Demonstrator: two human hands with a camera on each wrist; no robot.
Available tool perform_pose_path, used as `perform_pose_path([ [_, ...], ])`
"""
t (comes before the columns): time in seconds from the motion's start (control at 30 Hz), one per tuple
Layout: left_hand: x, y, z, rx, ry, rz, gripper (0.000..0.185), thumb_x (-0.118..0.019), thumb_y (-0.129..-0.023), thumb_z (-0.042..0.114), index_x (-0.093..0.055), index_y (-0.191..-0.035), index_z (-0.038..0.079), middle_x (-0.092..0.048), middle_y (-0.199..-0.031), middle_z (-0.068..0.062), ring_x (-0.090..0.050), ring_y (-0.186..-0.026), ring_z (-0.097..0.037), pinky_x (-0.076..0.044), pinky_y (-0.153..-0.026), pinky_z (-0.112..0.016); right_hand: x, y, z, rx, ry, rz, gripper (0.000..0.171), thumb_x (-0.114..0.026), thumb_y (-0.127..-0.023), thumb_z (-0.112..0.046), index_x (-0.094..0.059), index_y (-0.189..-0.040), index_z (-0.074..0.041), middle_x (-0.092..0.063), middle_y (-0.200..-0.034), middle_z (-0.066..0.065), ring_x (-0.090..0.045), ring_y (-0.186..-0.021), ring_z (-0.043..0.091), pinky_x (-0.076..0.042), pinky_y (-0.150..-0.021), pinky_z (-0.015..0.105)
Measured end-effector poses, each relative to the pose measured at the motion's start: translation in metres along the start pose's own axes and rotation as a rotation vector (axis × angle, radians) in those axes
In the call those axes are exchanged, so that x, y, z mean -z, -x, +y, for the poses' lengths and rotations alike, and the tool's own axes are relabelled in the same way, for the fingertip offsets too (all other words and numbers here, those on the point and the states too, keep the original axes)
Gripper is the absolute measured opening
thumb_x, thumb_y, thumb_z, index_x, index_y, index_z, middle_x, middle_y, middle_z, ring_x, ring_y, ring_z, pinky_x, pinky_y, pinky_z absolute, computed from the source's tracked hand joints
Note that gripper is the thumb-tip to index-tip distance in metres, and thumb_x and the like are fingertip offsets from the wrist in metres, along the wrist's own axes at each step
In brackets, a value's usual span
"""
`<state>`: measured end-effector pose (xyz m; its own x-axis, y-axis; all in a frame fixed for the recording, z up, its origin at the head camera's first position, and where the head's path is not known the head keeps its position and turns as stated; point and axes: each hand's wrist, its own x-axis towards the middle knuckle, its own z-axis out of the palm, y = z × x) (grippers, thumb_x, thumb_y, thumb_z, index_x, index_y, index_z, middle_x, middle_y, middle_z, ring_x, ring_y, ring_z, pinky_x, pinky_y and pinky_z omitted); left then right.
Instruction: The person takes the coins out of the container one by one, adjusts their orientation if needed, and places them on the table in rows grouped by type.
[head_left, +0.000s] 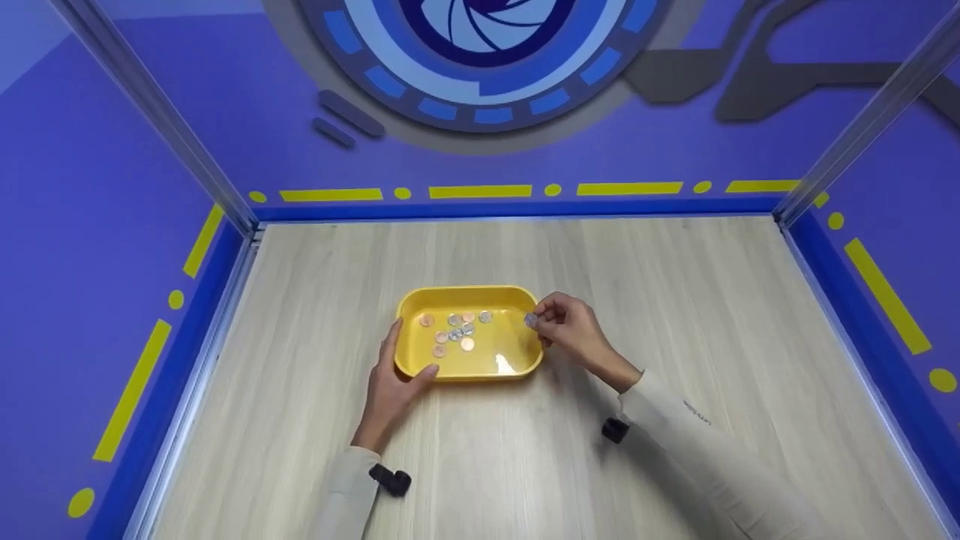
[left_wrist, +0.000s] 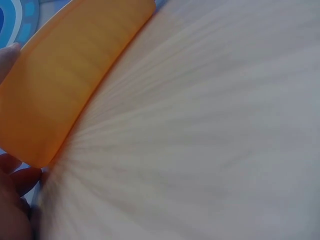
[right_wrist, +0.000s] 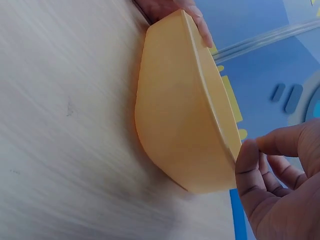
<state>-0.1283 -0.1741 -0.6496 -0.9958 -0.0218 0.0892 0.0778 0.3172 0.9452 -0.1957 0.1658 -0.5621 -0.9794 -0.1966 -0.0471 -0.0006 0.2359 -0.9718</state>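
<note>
**Inspector:** Begin at the near edge of the tabletop (head_left: 675, 300). What is seen first?

**Assistant:** Two pale sleeves come in over the near edge, each with a small black camera mount at the wrist. The left hand (head_left: 390, 386) lies nearer the near-left corner, the right hand (head_left: 574, 334) further in, toward the middle.

**Inspector:** State of the left grip?

**Assistant:** Spread. The fingers are straight and lie along the left end of the yellow tray (head_left: 420, 369); the thumb presses against its near rim. Nothing is enclosed. The right wrist view shows those fingertips resting over the tray's far lip.

**Inspector:** And the right grip?

**Assistant:** Closed to a pinch. Thumb and forefinger hold a single silver coin (head_left: 531, 320) just above the tray's right rim; the remaining fingers are curled. In the right wrist view the coin itself is hidden.

**Inspector:** Position of the tray?

**Assistant:** Flat on the tabletop, about midway between the left and right edges, well clear of the far edge.

**Inspector:** Contents?

**Assistant:** A loose scatter of coins (head_left: 454, 330), some silver and some copper, lying in the left and far part of the tray floor. An exact count cannot be made.
</note>
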Motion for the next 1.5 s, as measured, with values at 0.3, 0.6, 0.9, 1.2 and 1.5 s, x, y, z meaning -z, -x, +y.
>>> perform_pose_path([
  [0.3, 0.001, 0.000, 0.004, 0.010, -0.006, 0.004, 0.106, -0.087, -0.095, 0.038, -0.022, -0.178, 0.027, -0.042, -0.173, -0.010, -0.051, -0.150, -0.026, -0.036, -0.127, -0.051, 0.016, 0.004, 0.010, -0.020, -0.021, 0.033, 0.011, -0.076, -0.097, 0.004, -0.069, -0.105, 0.007, -0.071, -0.090, 0.012, -0.068, -0.071, 0.017, -0.060, -0.064, 0.025],
  [0.6, 0.002, -0.003, 0.004, -0.030, -0.032, 0.002, 0.105, -0.086, -0.094, 0.038, -0.025, -0.177, 0.021, -0.039, -0.175, -0.014, -0.037, -0.161, -0.034, -0.018, -0.134, -0.056, 0.032, 0.007, 0.038, -0.022, 0.039, 0.089, 0.011, -0.077, -0.098, 0.000, -0.070, -0.106, 0.006, -0.070, -0.088, 0.011, -0.064, -0.071, 0.018, -0.056, -0.061, 0.024],
  [0.9, 0.002, -0.004, 0.005, -0.018, -0.037, -0.009, 0.105, -0.087, -0.094, 0.039, -0.024, -0.177, 0.024, -0.038, -0.176, -0.014, -0.035, -0.162, -0.035, -0.017, -0.135, -0.055, 0.040, 0.010, 0.069, -0.046, 0.194, 0.145, 0.012, -0.082, -0.098, -0.007, -0.073, -0.100, 0.001, -0.069, -0.083, 0.010, -0.060, -0.068, 0.018, -0.051, -0.056, 0.021],
  [1.2, 0.000, -0.003, 0.003, -0.024, -0.036, 0.000, 0.105, -0.087, -0.094, 0.039, -0.025, -0.177, 0.025, -0.037, -0.177, -0.013, -0.031, -0.164, -0.035, -0.014, -0.135, -0.055, 0.038, 0.006, 0.076, 0.031, 0.381, 0.171, 0.007, -0.080, -0.098, -0.005, -0.074, -0.099, -0.001, -0.072, -0.088, 0.008, -0.062, -0.078, 0.017, -0.049, -0.066, 0.020],
  [1.5, 0.000, -0.001, 0.001, -0.048, -0.025, 0.014, 0.104, -0.086, -0.095, 0.035, -0.025, -0.177, 0.019, -0.040, -0.175, -0.016, -0.042, -0.159, -0.034, -0.016, -0.135, -0.054, 0.035, -0.001, 0.072, 0.055, 0.511, 0.136, 0.008, -0.074, -0.101, -0.005, -0.074, -0.101, 0.003, -0.069, -0.088, 0.006, -0.061, -0.081, 0.019, -0.049, -0.072, 0.028],
])
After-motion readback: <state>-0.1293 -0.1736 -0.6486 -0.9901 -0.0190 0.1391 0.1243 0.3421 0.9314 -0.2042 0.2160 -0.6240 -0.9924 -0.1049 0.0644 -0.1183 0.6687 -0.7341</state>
